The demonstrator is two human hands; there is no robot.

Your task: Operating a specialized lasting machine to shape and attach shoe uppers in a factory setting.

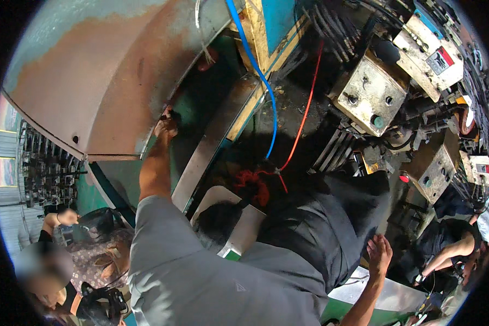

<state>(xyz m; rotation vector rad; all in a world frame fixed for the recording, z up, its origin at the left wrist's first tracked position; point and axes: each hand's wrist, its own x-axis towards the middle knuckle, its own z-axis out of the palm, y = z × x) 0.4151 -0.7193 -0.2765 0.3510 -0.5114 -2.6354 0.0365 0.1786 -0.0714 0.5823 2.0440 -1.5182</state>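
Observation:
My left arm reaches forward to the lower edge of a large rusty sheet-metal panel (119, 81). There my left hand (166, 126) is closed, with its fingers at the panel's rim beside a small dark spot; what they hold, if anything, I cannot make out. My right hand (379, 252) hangs at the right beside my black trousers (320, 217), fingers loosely bent and apart, with nothing visible in them. Close to my left hand, a dark opening with a green floor lies under the panel, bordered by a long metal rail (201, 157).
A blue hose (269, 92) and a red cord (308, 103) hang ahead, above a red coil (252, 185). Stained control boxes (372, 92) with buttons stand at the right. One person (100, 255) is at lower left, another (445, 250) at far right.

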